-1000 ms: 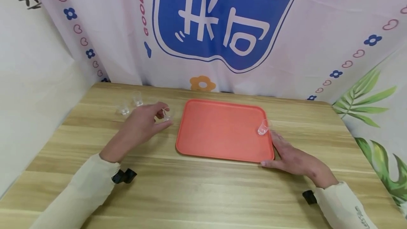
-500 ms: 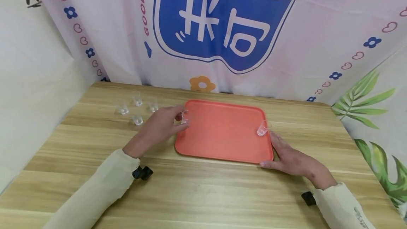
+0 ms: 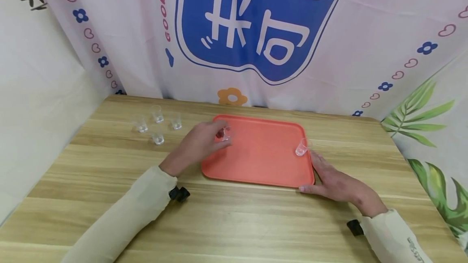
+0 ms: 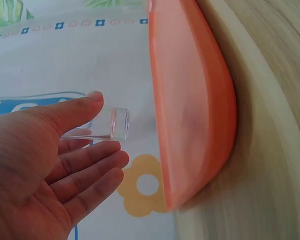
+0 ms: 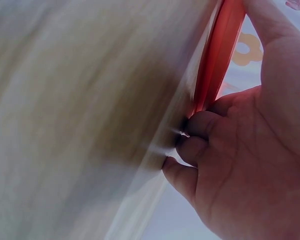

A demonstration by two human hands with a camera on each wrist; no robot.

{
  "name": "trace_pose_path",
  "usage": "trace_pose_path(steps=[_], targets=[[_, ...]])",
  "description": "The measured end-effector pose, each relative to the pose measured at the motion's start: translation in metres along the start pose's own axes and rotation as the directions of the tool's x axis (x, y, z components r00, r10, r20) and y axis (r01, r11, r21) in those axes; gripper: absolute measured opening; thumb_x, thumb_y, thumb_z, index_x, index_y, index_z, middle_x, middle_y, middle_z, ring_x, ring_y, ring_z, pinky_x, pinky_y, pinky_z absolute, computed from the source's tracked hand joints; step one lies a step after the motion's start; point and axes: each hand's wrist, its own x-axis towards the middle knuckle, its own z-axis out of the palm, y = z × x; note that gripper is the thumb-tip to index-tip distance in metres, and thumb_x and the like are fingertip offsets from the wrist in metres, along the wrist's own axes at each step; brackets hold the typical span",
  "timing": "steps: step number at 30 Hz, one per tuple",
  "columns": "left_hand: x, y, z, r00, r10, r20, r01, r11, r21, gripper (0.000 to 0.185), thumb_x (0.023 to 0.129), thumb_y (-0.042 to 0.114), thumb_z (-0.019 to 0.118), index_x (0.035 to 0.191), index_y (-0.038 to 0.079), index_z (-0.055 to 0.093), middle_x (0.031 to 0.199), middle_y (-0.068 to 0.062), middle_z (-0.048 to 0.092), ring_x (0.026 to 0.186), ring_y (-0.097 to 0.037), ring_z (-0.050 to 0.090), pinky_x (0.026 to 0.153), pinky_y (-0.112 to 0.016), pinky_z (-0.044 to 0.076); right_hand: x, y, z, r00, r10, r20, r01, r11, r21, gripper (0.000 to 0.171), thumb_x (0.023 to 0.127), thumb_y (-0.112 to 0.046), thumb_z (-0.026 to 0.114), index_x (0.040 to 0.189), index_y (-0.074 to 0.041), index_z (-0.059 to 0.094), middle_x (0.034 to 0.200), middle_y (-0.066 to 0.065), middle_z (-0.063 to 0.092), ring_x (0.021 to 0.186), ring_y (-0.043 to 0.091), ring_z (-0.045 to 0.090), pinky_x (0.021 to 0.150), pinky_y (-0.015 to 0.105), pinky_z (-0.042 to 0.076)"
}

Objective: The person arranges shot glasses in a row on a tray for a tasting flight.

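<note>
- One small clear cup (image 3: 226, 133) is pinched between the thumb and fingers of the left hand (image 3: 199, 144), held over the far-left part of the orange tray (image 3: 256, 161); the left wrist view shows the cup (image 4: 107, 123) lying sideways between thumb and forefinger, clear of the tray surface.
- Step in hand, by judgement: carrying a cup from the group on the counter (image 3: 226, 222) to the tray — the cup is not yet set down.
- Next move, by judgement: lower the cup upright onto a bare part of the tray, then loosen the pinch without tipping it. It is light and transparent, so a slow release is advisable.
- Right hand (image 3: 338, 184): it rests at the tray's near-right corner with fingers along the rim; the right wrist view shows curled fingers (image 5: 200, 135) pressed against the tray edge — steadying it.
- A second cup (image 3: 302, 147) stands on the tray near its right edge, just beyond the right hand.
- Four further cups (image 3: 157, 126) stand on the counter left of the tray.
- Writing: the backdrop (image 3: 256, 31) carries large white Chinese characters on a blue shield, partly cut off; "GOOD" runs vertically in pink beside it. Small lettering on the right sleeve (image 3: 402, 238) is illegible.
</note>
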Motion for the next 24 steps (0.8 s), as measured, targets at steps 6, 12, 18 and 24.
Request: trace_pose_path(steps=[6, 12, 18, 24], targets=[[0.010, 0.008, 0.010, 0.999, 0.037, 0.035, -0.037, 0.999, -0.008, 0.041, 0.092, 0.026, 0.082, 0.123, 0.005, 0.067, 0.096, -0.002, 0.067, 0.088, -0.020, 0.064, 0.075, -0.031, 0.055, 0.000, -0.001, 0.001, 1.000, 0.005, 0.002, -0.005, 1.000, 0.006, 0.114, 0.092, -0.058, 0.071, 0.166, -0.016, -0.005, 0.170, 0.018, 0.002, 0.153, 0.047, 0.002, 0.115, 0.071, 0.017], [0.021, 0.018, 0.021, 0.998, 0.048, 0.049, -0.047, 0.998, -0.031, 0.037, 0.092, 0.025, 0.082, 0.122, 0.007, 0.069, 0.094, 0.002, 0.066, 0.086, -0.017, 0.062, 0.074, -0.029, 0.053, -0.001, -0.001, -0.001, 1.000, 0.023, 0.007, -0.023, 1.000, -0.003, 0.115, 0.092, -0.060, 0.070, 0.166, -0.016, -0.006, 0.170, 0.019, 0.001, 0.153, 0.048, 0.002, 0.115, 0.070, 0.017], [0.031, 0.029, 0.034, 0.996, 0.063, 0.056, -0.063, 0.998, 0.013, 0.037, 0.092, 0.029, 0.081, 0.122, 0.010, 0.069, 0.092, 0.005, 0.066, 0.079, -0.010, 0.059, 0.069, -0.024, 0.051, -0.002, 0.000, -0.002, 1.000, 0.019, 0.004, -0.019, 1.000, -0.009, 0.115, 0.092, -0.060, 0.070, 0.166, -0.015, -0.006, 0.170, 0.020, 0.001, 0.152, 0.050, 0.002, 0.115, 0.071, 0.017], [0.039, 0.040, 0.041, 0.992, 0.072, 0.101, -0.075, 0.997, 0.026, 0.037, 0.094, 0.033, 0.079, 0.123, 0.012, 0.068, 0.093, 0.006, 0.066, 0.078, -0.008, 0.060, 0.069, -0.023, 0.052, -0.001, -0.001, -0.001, 1.000, 0.026, 0.006, -0.026, 1.000, -0.003, 0.115, 0.092, -0.060, 0.069, 0.165, -0.013, -0.006, 0.170, 0.019, 0.000, 0.153, 0.048, 0.001, 0.116, 0.070, 0.016]])
